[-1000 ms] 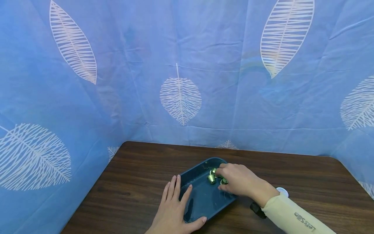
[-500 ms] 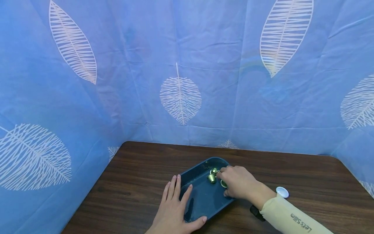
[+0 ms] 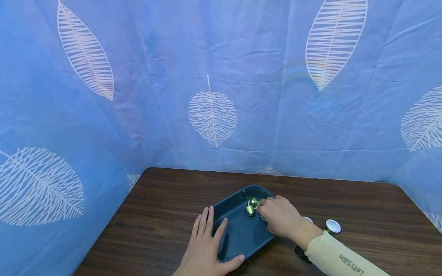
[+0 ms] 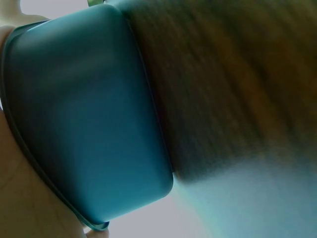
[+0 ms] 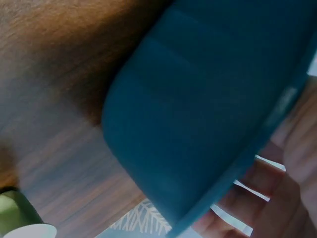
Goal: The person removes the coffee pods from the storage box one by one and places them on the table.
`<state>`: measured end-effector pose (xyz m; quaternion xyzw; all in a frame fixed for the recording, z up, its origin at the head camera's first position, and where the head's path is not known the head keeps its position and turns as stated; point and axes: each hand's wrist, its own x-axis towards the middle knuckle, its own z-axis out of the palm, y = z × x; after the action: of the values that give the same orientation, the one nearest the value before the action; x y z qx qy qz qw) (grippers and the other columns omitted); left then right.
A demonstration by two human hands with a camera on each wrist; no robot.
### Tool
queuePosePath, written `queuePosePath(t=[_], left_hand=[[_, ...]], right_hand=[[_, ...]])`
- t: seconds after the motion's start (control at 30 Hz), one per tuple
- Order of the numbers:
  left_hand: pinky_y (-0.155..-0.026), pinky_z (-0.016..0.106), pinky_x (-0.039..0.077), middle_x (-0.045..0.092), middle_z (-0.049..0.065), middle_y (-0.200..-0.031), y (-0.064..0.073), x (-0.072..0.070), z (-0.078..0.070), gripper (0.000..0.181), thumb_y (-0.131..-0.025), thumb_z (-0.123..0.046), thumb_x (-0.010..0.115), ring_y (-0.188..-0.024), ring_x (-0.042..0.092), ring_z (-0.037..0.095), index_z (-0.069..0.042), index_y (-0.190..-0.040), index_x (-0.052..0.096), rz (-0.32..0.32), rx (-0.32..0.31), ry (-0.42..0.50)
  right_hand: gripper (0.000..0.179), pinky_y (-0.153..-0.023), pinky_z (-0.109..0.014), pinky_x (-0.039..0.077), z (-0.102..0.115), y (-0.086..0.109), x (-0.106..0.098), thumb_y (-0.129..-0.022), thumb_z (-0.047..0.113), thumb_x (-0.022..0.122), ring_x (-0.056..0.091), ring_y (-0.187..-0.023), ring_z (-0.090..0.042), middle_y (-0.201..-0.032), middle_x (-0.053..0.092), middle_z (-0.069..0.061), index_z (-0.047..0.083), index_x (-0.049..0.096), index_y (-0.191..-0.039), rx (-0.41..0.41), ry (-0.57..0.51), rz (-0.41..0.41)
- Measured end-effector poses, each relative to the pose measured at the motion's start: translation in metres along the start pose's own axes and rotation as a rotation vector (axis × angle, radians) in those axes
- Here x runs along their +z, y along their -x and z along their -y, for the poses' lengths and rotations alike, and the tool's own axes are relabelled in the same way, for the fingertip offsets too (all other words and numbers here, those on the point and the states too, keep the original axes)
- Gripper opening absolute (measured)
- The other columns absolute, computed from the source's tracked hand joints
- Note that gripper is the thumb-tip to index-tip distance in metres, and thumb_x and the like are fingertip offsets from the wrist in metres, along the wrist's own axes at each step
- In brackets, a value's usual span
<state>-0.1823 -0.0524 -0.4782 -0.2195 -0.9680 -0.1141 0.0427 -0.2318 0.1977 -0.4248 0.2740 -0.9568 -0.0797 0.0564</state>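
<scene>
A dark blue tray (image 3: 241, 241) lies slantwise on the table. My left hand (image 3: 203, 245) rests with spread, fairly straight fingers against its left end. The left wrist view shows the tray's outer wall (image 4: 94, 114), the hand at the picture's left edge. Small shiny green coffee capsules (image 3: 250, 210) sit together near the tray's far right corner. My right hand (image 3: 281, 217) reaches over the right wall, its bent fingers down among them; its fingertips and whatever lies under them are hidden. In the right wrist view its fingers (image 5: 267, 188) show beyond the tray rim.
Right of the tray, a white-topped capsule (image 3: 333, 225) stands on the brown wooden table (image 3: 165, 214). Another white top (image 3: 307, 219) shows partly behind the right wrist. A green capsule (image 5: 22, 215) appears in the right wrist view. A blue leaf-patterned cloth (image 3: 259, 115) hangs behind.
My right wrist and sleeve have shifted left and toward me, uncovering the white-topped capsules on the table. The right fingers now cover most of one tray capsule. My left hand has stayed put.
</scene>
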Motion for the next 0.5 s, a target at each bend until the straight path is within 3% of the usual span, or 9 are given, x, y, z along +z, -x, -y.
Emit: queuePosePath(t=[0.2, 0.5], left_hand=[[-0.117, 0.06, 0.014, 0.001, 0.009, -0.164, -0.0031, 0.0002, -0.0022, 0.096, -0.075, -0.091, 0.033, -0.151, 0.003, 0.031, -0.031, -0.15, 0.036, -0.001, 0.005, 0.009], [-0.117, 0.06, 0.015, 0.005, 0.01, -0.164, -0.0005, 0.0021, -0.0001, 0.095, -0.074, -0.091, 0.034, -0.151, 0.005, 0.032, -0.031, -0.148, 0.04, -0.015, -0.008, 0.002]], right_hand=[[0.015, -0.058, -0.029, 0.038, -0.003, 0.0012, 0.002, -0.075, 0.011, 0.079, 0.053, -0.068, -0.014, -0.081, 0.064, 0.001, 0.017, 0.075, -0.088, 0.009, 0.039, -0.024], [0.011, -0.052, -0.027, 0.041, 0.0002, 0.002, 0.0027, -0.079, 0.007, 0.076, 0.049, -0.063, -0.012, -0.078, 0.059, 0.001, 0.016, 0.074, -0.085, -0.016, -0.01, -0.003]])
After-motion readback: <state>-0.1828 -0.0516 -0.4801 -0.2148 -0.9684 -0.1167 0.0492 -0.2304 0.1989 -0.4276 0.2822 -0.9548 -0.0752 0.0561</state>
